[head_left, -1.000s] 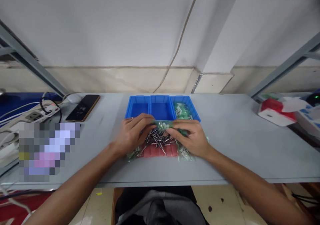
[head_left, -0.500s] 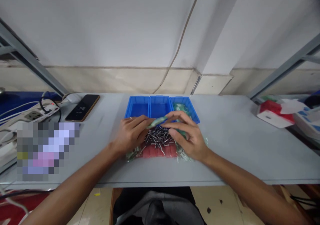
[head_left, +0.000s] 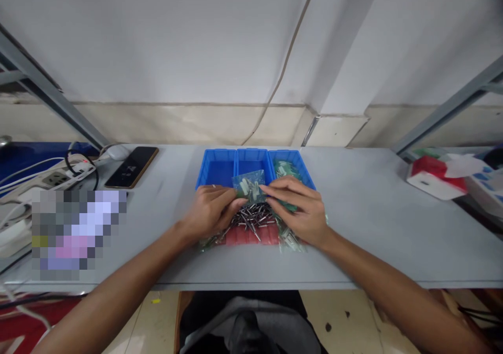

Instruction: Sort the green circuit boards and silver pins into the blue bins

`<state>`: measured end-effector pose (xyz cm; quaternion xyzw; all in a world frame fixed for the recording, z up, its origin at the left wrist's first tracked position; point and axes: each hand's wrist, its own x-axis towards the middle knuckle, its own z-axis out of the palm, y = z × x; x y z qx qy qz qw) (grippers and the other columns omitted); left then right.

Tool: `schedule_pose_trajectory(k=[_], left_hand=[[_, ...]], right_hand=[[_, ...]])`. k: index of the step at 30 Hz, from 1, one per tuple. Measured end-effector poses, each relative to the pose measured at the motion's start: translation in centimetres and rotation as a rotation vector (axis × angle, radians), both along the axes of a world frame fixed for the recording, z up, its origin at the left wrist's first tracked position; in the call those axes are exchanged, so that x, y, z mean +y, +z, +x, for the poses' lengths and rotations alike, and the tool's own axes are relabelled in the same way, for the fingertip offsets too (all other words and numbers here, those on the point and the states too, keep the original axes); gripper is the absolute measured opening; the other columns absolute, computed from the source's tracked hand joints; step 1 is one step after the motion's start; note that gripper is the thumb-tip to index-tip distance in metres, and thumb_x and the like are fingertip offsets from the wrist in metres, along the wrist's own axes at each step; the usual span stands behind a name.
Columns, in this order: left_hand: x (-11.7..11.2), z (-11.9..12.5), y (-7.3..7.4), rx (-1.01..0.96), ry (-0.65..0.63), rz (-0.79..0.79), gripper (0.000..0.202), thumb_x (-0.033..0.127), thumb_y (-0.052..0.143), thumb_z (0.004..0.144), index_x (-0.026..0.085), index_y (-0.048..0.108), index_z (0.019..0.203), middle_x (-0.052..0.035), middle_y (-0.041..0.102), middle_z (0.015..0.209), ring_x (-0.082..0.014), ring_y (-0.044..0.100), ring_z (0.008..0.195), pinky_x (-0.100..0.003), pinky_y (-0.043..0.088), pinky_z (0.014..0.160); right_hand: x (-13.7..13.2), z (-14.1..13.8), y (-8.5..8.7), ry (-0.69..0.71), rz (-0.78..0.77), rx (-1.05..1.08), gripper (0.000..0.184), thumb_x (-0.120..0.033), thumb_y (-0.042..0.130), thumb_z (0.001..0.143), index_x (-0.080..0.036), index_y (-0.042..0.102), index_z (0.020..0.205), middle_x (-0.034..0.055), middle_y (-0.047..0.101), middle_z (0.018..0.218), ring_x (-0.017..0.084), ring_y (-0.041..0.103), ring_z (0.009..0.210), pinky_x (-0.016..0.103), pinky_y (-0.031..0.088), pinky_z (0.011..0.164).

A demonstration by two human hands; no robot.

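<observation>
A small clear plastic bag point(head_left: 250, 185) with pale pieces and small metal parts in it is held up over the pile. My left hand point(head_left: 212, 207) is closed, pinching the bag's left edge between thumb and fingers. On the other side, my right hand point(head_left: 301, 207) pinches the right edge with its fingertips. Below the bag lies a heap of dark metal screw-like pins point(head_left: 253, 217) on red plastic packaging point(head_left: 251, 235). More filled clear bags point(head_left: 291, 240) lie beneath my right hand, and another bag's edge point(head_left: 208, 243) shows under my left.
Behind my hands stand three joined blue bins point(head_left: 217, 170); the right one holds similar greenish bags point(head_left: 286, 169). A phone point(head_left: 132, 167) and a power strip point(head_left: 58, 178) lie on the left. At the right is a red and white box point(head_left: 436, 177).
The bag has been turned from nearly edge-on to face me, so its contents show. My right hand's fingers have closed in on its right edge.
</observation>
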<state>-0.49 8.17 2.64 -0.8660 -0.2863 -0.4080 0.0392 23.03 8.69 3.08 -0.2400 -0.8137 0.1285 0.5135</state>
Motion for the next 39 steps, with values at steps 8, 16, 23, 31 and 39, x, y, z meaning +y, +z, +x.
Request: schedule_pose_trajectory(k=[8,16,23,31,39], left_hand=[[0.0,0.0,-0.3,0.031,-0.11,-0.11,0.03,0.017,0.047,0.099,0.02,0.04,0.069,0.0052,0.036,0.058,-0.0106,0.03,0.052,-0.031,0.025,0.054],[-0.2,-0.2,-0.1,-0.014,0.036,0.056,0.015,0.016,0.053,0.095,0.016,0.061,0.109,0.0032,0.065,0.071,-0.0093,0.055,0.056,-0.026,0.041,0.057],[0.3,-0.3,-0.7,0.12,0.114,0.246,0.058,0.008,0.053,0.092,0.017,0.04,0.147,0.0055,0.061,0.067,-0.0083,0.052,0.053,-0.024,0.043,0.053],[0.2,-0.7,-0.4,0.074,0.07,0.224,0.034,0.007,0.052,0.091,0.014,0.061,0.123,-0.0028,0.071,0.087,-0.0126,0.064,0.071,-0.027,0.047,0.062],[-0.1,-0.1,0.0,0.014,0.087,0.195,0.023,0.017,0.056,0.095,0.014,0.063,0.117,-0.0033,0.072,0.089,-0.0125,0.066,0.072,-0.026,0.047,0.062]], right_hand=[[-0.1,0.2,-0.3,-0.031,0.08,0.046,0.052,-0.001,0.07,0.083,-0.036,0.069,0.121,0.004,0.064,0.115,0.017,0.064,0.097,0.031,0.059,0.068],[-0.4,0.4,0.1,-0.089,-0.059,0.152,0.027,-0.008,0.071,0.085,-0.027,0.076,0.103,0.0001,0.074,0.087,0.015,0.069,0.078,0.034,0.059,0.073],[-0.6,0.0,0.3,0.046,-0.58,0.252,0.03,-0.028,0.07,0.089,-0.027,0.068,0.119,-0.0037,0.067,0.074,0.01,0.062,0.059,0.024,0.055,0.055],[-0.9,-0.1,0.5,0.128,-0.332,0.048,0.031,-0.026,0.068,0.091,-0.032,0.071,0.121,0.004,0.067,0.106,0.016,0.064,0.09,0.031,0.058,0.071],[1.2,1.2,0.7,-0.227,-0.321,0.214,0.02,-0.027,0.068,0.09,-0.026,0.07,0.111,-0.0016,0.068,0.075,0.013,0.062,0.064,0.031,0.055,0.061]])
